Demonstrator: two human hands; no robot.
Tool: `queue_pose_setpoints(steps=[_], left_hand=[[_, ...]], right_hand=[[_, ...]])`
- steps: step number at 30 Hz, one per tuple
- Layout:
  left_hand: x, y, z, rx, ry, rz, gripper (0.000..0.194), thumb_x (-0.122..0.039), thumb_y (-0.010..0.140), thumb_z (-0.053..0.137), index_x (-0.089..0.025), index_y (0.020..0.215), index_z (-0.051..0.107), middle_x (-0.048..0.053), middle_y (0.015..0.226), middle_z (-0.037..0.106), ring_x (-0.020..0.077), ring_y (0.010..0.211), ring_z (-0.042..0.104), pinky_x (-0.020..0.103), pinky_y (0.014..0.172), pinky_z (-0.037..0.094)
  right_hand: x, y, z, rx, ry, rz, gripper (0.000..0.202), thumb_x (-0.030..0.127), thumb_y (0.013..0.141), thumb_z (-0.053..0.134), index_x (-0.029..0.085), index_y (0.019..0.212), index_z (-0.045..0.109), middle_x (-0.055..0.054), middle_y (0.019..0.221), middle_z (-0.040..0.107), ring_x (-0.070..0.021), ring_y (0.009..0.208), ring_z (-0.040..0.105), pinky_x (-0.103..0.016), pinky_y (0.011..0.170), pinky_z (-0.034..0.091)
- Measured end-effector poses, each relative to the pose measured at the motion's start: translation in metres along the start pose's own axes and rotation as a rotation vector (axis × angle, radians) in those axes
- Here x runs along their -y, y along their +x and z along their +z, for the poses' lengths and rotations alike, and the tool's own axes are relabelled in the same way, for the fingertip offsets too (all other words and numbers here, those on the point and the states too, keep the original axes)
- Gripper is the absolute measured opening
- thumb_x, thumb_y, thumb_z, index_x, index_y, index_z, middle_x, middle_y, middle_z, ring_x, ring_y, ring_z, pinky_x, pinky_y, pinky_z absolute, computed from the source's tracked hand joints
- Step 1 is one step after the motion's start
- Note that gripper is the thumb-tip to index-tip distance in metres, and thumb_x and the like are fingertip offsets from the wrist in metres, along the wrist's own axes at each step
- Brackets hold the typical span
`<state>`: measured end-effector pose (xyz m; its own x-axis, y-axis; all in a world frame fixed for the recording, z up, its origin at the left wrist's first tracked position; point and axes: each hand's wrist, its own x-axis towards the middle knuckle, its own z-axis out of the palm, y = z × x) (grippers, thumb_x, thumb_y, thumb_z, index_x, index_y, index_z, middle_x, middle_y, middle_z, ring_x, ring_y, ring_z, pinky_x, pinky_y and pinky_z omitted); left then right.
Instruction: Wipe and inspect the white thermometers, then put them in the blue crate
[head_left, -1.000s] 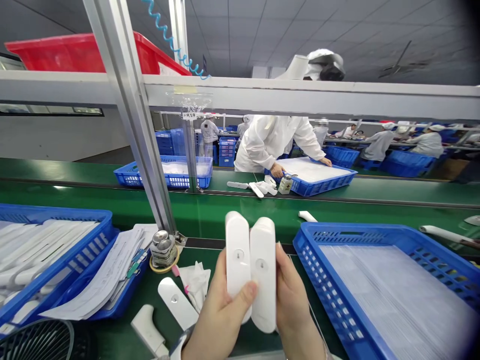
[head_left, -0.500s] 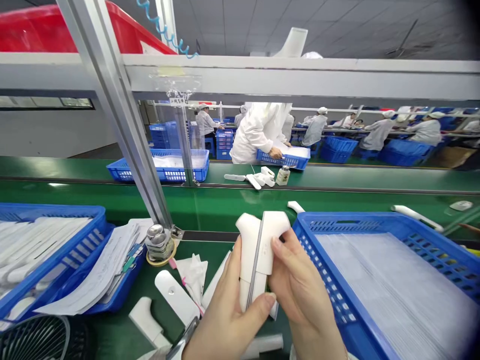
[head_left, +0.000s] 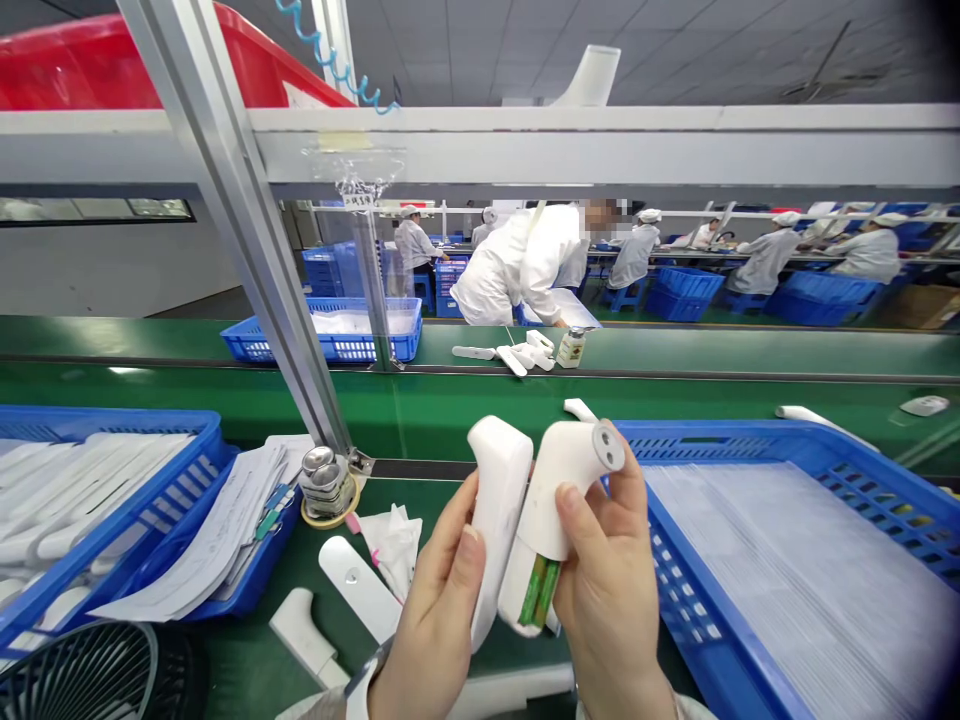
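My left hand [head_left: 442, 590] is closed round a white curved plastic device [head_left: 501, 500], its smooth side showing. In my right hand [head_left: 607, 560] is a second white device [head_left: 551, 490], turned so that a round end with two small holes faces up and right. Its lower compartment is open and shows green batteries [head_left: 538, 590]. The two devices are held side by side over the green bench, close together at mid-height. Below them on the bench lie a white flat part [head_left: 360, 588] and another curved white part [head_left: 306, 635].
A blue basket with translucent sheets [head_left: 750, 640] stands right. At left are a blue basket of white parts [head_left: 191, 470], papers [head_left: 217, 535], glass jars [head_left: 326, 485] and a black basket [head_left: 169, 665]. A slanted metal post [head_left: 247, 240] rises ahead. Beyond the conveyor, a person in white [head_left: 517, 260] bends over.
The two devices, pressed together before, are now apart and turned. The right one shows its batteries and round end. Across the conveyor, the person in white has bent lower and moved the basket down.
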<state>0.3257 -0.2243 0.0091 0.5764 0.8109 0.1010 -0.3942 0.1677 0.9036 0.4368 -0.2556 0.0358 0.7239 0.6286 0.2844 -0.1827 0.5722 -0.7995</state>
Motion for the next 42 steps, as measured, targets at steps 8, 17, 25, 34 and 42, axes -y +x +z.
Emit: queue_pose_setpoints(steps=[8,17,25,34,42], left_hand=[[-0.013,0.005,-0.002,0.023,0.044,0.078,0.048,-0.026,0.078,0.069,-0.027,0.120,0.047,0.002,0.114,0.061,0.0164,0.109,0.057,0.021,0.089,0.048],[-0.015,0.003,-0.002,-0.053,0.117,-0.019,0.061,-0.026,0.070,0.076,-0.030,0.117,0.038,0.000,0.110,0.061,0.0128,0.092,0.060,0.020,0.075,0.050],[-0.018,0.001,0.002,-0.015,0.232,-0.051,0.059,-0.028,0.066,0.078,-0.028,0.113,0.043,-0.001,0.099,0.063,0.0142,0.087,0.060,0.022,0.074,0.050],[-0.031,0.009,-0.006,-0.124,0.370,0.121,0.053,-0.030,0.064,0.077,-0.020,0.112,0.054,0.003,0.097,0.066,0.0234,0.090,0.063,0.033,0.079,0.053],[-0.051,0.002,-0.032,-0.460,0.471,0.300,0.055,-0.036,0.057,0.081,-0.018,0.102,0.056,0.004,0.093,0.065,0.0259,0.096,0.062,0.036,0.085,0.052]], right_hand=[[-0.013,-0.015,-0.007,0.140,-0.355,-0.291,0.052,0.020,0.084,0.063,0.039,0.130,0.048,-0.001,0.122,0.061,-0.0175,0.105,0.061,-0.029,0.085,0.054],[-0.015,-0.020,-0.015,0.161,-0.445,-0.338,0.057,0.020,0.083,0.063,0.042,0.132,0.044,-0.001,0.128,0.055,-0.0201,0.117,0.052,-0.037,0.096,0.048],[-0.015,-0.022,-0.016,0.154,-0.439,-0.327,0.056,0.019,0.084,0.062,0.040,0.133,0.043,-0.003,0.127,0.055,-0.0215,0.114,0.055,-0.038,0.093,0.051],[0.003,-0.016,-0.024,0.397,-0.619,-0.272,0.052,0.025,0.091,0.051,0.038,0.138,0.035,-0.001,0.143,0.040,-0.0239,0.131,0.036,-0.047,0.108,0.033],[-0.026,-0.035,-0.100,0.412,-1.165,0.034,0.034,0.038,0.092,0.044,0.019,0.116,0.058,-0.011,0.106,0.064,-0.0233,0.096,0.062,-0.038,0.081,0.053]])
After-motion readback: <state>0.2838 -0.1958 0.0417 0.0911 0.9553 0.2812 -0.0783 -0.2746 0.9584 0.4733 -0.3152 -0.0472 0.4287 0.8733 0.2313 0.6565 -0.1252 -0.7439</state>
